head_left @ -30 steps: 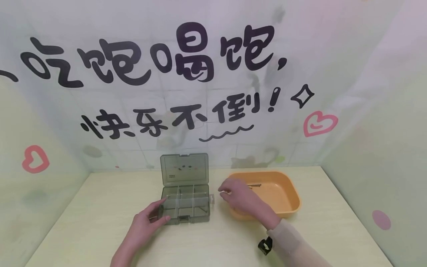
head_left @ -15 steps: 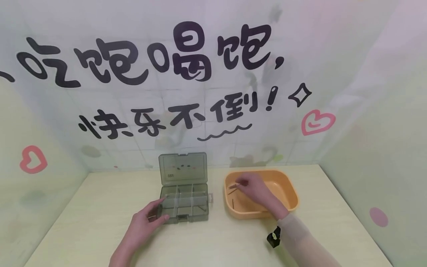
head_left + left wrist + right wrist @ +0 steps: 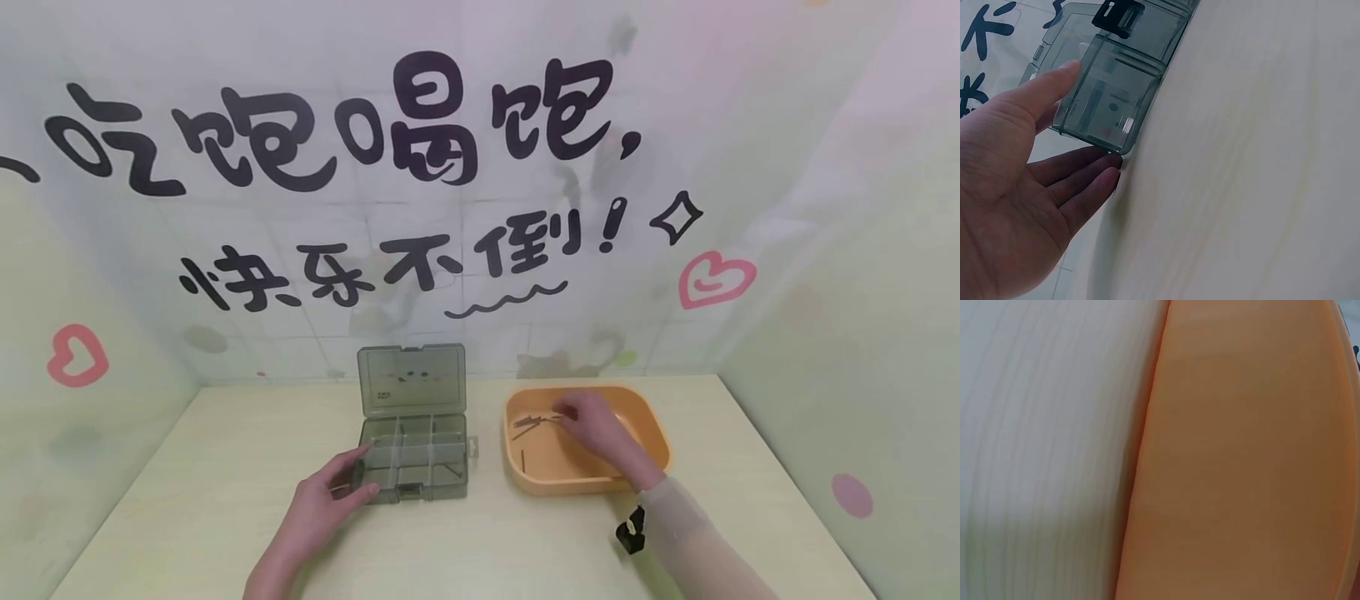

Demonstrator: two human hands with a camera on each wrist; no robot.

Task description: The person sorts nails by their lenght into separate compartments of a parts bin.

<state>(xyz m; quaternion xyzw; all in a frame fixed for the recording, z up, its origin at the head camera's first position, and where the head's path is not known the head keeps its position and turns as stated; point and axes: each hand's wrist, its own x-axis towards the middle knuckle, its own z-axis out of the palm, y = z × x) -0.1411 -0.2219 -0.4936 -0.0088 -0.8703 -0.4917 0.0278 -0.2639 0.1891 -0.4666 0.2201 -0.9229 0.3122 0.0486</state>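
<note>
My left hand (image 3: 326,500) holds the left end of a grey translucent compartment box (image 3: 411,457), thumb at its front corner and fingers along its side. In the left wrist view the thumb overlaps the box (image 3: 1116,94) and the other fingertips meet its end. The lid (image 3: 411,381) stands raised. A thin dark rod (image 3: 452,470) lies in the front right compartment. My right hand (image 3: 596,425) is over the orange tray (image 3: 652,442), fingers bent, fingertips at the end of several thin, nail-like rods (image 3: 528,422). Whether it pinches one, I cannot tell.
Another rod (image 3: 522,460) lies apart near the tray's left front. The box and tray stand side by side on a pale wooden table (image 3: 480,550). A printed backdrop (image 3: 300,225) rises behind, with side panels at left and right.
My right hand has moved from the tray's left rim into the tray, then a little rightward, uncovering the rods. My left hand keeps its place on the box.
</note>
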